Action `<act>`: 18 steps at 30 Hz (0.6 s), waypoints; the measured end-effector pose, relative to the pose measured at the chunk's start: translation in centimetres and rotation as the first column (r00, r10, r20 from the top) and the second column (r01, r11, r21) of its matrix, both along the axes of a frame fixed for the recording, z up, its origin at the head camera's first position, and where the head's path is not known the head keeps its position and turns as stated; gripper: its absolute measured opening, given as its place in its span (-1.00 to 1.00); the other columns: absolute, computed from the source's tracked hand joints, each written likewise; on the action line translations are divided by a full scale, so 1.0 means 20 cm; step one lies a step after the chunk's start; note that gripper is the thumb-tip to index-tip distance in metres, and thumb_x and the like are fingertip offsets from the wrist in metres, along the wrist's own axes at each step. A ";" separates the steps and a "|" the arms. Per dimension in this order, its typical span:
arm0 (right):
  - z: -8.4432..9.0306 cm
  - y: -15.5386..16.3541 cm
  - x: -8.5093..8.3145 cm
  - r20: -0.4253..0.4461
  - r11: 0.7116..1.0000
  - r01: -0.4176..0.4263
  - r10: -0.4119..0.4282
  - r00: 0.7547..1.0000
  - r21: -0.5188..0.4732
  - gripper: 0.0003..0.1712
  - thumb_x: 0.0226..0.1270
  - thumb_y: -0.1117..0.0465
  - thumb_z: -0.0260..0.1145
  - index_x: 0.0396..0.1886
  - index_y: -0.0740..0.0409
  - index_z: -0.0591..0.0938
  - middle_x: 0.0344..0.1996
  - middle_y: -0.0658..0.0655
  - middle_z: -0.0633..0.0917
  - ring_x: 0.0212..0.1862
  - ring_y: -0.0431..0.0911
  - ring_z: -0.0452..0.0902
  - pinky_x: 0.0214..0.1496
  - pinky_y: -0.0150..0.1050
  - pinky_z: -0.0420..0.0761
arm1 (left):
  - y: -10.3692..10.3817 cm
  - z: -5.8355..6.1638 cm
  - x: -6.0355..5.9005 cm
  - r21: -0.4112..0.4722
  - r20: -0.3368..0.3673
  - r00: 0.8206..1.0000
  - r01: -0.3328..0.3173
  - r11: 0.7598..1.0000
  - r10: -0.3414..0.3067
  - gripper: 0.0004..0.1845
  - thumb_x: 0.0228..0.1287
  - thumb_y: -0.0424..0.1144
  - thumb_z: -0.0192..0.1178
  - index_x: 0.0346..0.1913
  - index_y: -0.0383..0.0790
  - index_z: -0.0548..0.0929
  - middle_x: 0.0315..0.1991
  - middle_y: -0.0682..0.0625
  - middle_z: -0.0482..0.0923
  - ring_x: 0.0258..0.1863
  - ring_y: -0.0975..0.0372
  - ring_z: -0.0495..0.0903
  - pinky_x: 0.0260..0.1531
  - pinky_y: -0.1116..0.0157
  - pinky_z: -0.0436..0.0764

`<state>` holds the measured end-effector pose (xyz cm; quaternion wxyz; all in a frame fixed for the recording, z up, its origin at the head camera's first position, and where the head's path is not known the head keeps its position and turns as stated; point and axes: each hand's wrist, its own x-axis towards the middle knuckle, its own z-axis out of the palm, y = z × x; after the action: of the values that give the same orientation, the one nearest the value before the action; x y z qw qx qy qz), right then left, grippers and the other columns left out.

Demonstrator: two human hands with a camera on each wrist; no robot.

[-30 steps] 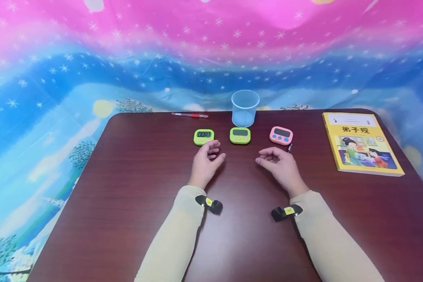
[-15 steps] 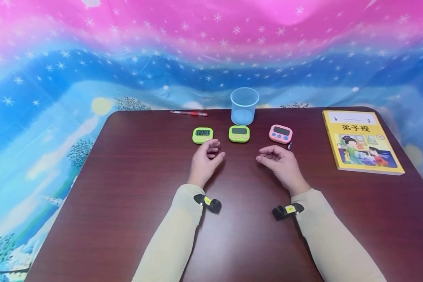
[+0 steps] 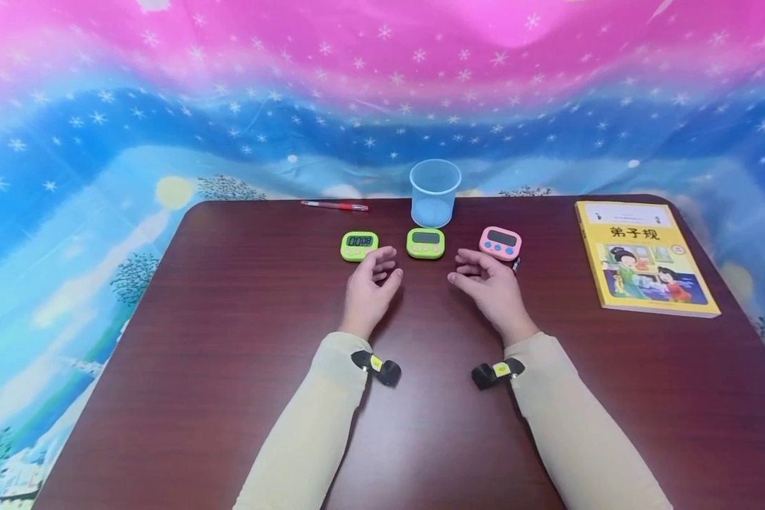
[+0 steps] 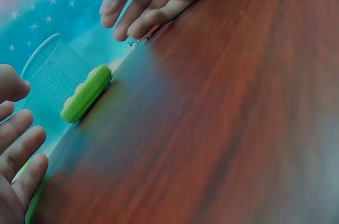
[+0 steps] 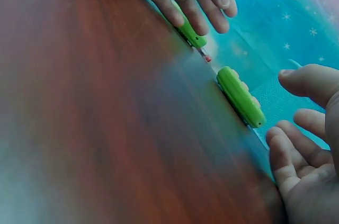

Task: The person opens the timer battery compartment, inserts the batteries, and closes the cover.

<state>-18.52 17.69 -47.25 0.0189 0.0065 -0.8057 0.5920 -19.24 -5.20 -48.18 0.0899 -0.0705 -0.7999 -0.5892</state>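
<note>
Both hands empty, fingers loosely curled. Your right hand (image 3: 487,287) has slid in toward the middle green timer (image 3: 426,243); left hand (image 3: 370,287) unchanged, just below-left of it.

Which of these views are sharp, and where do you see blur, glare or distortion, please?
Head view: evenly lit and sharp, though the wide lens bows the table edge and backdrop. Left wrist view: the middle green timer is fairly clear, while the wood nearest the lens smears. Right wrist view: similar smear and a pale haze lower left; the right hand is soft.
</note>
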 end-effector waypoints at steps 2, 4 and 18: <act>-0.01 -0.02 -0.03 -0.009 0.999 0.034 -0.034 0.999 0.011 -0.39 0.25 0.21 0.49 0.29 0.21 0.57 0.15 0.17 0.66 0.07 -0.04 0.59 0.04 -0.44 0.63 | 0.02 0.00 -0.01 -0.021 -0.002 1.000 -0.008 1.000 0.008 -0.55 0.34 -0.32 0.29 0.27 -0.21 0.55 0.18 -0.03 0.61 0.14 0.21 0.60 0.16 0.25 0.60; -0.02 -0.05 -0.07 -0.020 0.997 0.064 -0.063 0.998 0.031 -0.40 0.26 0.20 0.49 0.29 0.21 0.58 0.15 0.15 0.66 0.09 -0.03 0.59 0.10 -0.32 0.64 | 0.04 0.00 -0.03 -0.057 0.003 1.000 -0.022 0.998 0.023 -0.52 0.34 -0.30 0.28 0.31 -0.21 0.52 0.21 -0.06 0.59 0.19 0.20 0.57 0.18 0.25 0.58; -0.02 -0.21 -0.18 -0.102 0.927 0.189 -0.164 0.981 0.324 -0.39 0.26 0.16 0.46 0.29 0.25 0.57 0.12 0.23 0.61 0.14 0.07 0.54 0.21 -0.06 0.60 | 0.14 0.00 -0.13 -0.347 0.107 0.984 -0.096 0.933 0.141 -0.40 0.34 -0.10 0.27 0.42 -0.10 0.44 0.27 0.00 0.51 0.13 0.20 0.56 0.19 0.15 0.54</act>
<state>-22.16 13.56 -47.57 0.1003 -0.0410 -0.8899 0.4431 -21.76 -2.39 -48.09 0.0595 0.0023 -0.8965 -0.4390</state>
